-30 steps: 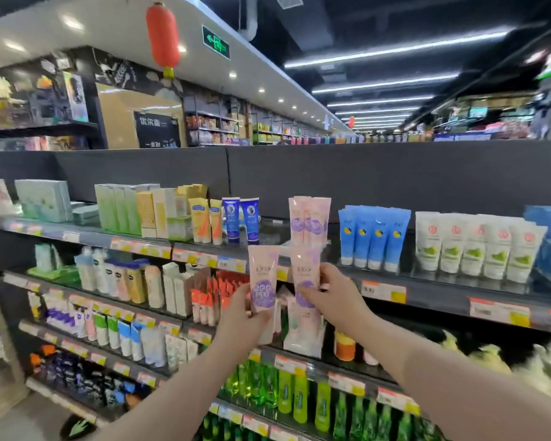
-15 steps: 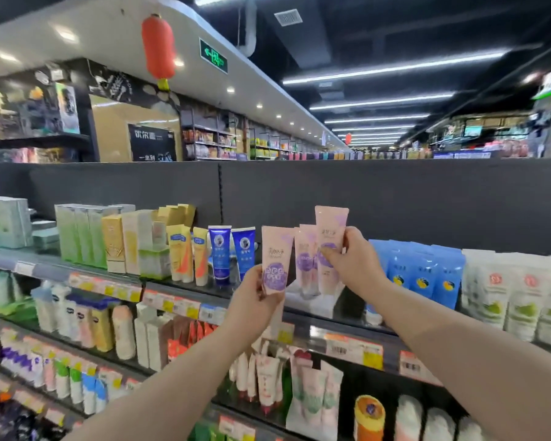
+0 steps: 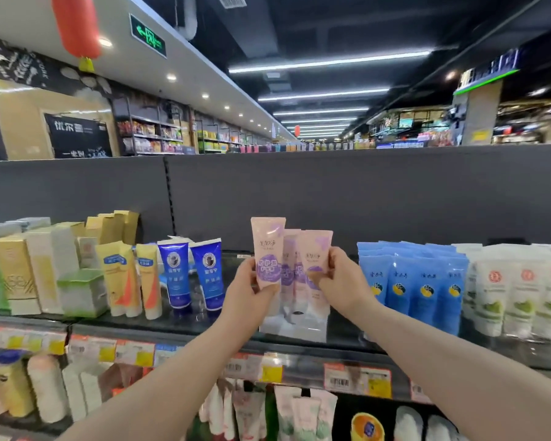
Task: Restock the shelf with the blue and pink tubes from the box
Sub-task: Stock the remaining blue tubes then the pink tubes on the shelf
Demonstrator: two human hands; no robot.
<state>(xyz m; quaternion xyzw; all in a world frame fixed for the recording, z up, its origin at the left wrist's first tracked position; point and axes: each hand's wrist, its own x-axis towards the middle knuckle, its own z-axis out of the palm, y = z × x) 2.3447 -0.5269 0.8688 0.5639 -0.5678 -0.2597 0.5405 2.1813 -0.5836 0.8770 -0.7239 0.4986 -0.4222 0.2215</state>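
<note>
With your left hand (image 3: 248, 289) closed on one pink tube (image 3: 268, 249) and your right hand (image 3: 342, 281) pinching another (image 3: 315, 253) at its 3 o'clock, over the shelf (image 3: 178, 326), a careless set-down could topple the pink tubes already standing (image 3: 291, 249) just behind.

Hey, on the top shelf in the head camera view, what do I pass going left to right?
Gold box → yellow tubes → dark blue tubes → pink tube in left hand → pink tube in right hand → light blue tubes → white tubes with green labels.
</note>
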